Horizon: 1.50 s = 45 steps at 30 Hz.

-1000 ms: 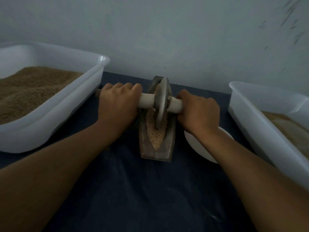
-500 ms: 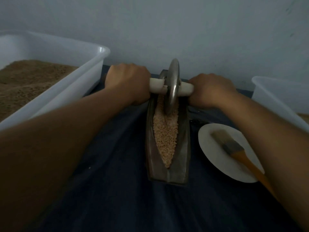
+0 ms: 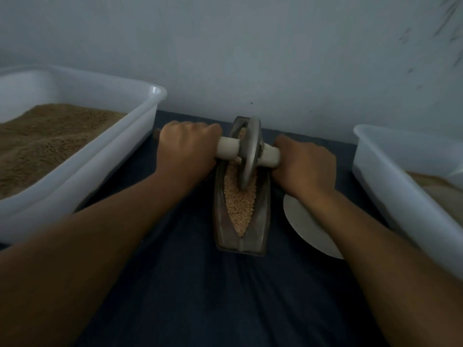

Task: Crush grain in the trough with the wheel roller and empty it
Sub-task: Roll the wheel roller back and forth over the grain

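Against a pale, bare wall, a dark cloth-covered table [image 3: 225, 296] is seen from the head camera, with a narrow boat-shaped trough [image 3: 241, 196] set at its middle, its long axis running from the person toward the wall. Pale grain [image 3: 239, 204] is heaped along the trough's groove. A metal wheel roller [image 3: 250, 151] is stood on edge in the far half of the groove, its light axle lying crosswise. The axle is gripped on one side by the left hand [image 3: 186, 154] and on the other by the right hand [image 3: 304, 166], both clenched around it, roughly level and equally near. The uncrushed-looking grain lies mostly on the near side of the wheel, so the coming stroke is judged to be a pull back along the groove. A white tub [image 3: 105, 171] of brown grain is flanked left, another tub [image 3: 390, 186] right, and a white plate [image 3: 303, 221] is partly hidden under the right forearm.
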{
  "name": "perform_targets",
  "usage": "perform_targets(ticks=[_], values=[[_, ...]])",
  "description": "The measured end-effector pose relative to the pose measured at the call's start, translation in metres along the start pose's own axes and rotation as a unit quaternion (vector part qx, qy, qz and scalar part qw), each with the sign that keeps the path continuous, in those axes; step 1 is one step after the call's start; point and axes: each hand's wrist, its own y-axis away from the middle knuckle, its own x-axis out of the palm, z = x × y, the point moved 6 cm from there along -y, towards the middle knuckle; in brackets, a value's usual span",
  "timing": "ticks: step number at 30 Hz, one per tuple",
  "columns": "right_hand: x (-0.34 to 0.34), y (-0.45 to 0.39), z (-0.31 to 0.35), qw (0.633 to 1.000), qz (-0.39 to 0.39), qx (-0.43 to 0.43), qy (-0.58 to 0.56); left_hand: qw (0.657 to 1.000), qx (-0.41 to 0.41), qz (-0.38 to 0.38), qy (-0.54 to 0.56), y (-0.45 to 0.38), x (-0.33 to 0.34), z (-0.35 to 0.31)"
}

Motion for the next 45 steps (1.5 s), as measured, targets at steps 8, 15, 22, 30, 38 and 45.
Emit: perform_targets(ticks=[8,15,22,30,38,45], values=[[-0.025,0.04,0.011,0.995,-0.094,-0.014,-0.038,0.995,-0.041,-0.076,0.04,0.036,-0.025,-0.004],[-0.04,0.069,0.011,0.992,-0.096,-0.019,-0.079,0.994,-0.004,-0.098,0.05,0.052,-0.042,-0.01],[-0.038,0.07,0.01,0.993,-0.092,-0.026,-0.073,0.994,0.0,-0.106,0.033,0.053,-0.043,-0.009],[-0.01,0.024,0.004,0.999,-0.035,-0.023,-0.002,0.999,-0.013,-0.021,0.027,0.021,-0.013,0.0],[0.024,-0.031,-0.011,0.992,0.125,-0.013,-0.004,0.997,-0.026,0.062,-0.041,-0.024,0.019,0.008],[0.039,-0.053,-0.017,0.976,0.209,-0.035,-0.052,0.987,-0.018,0.158,-0.035,-0.054,0.032,0.011]])
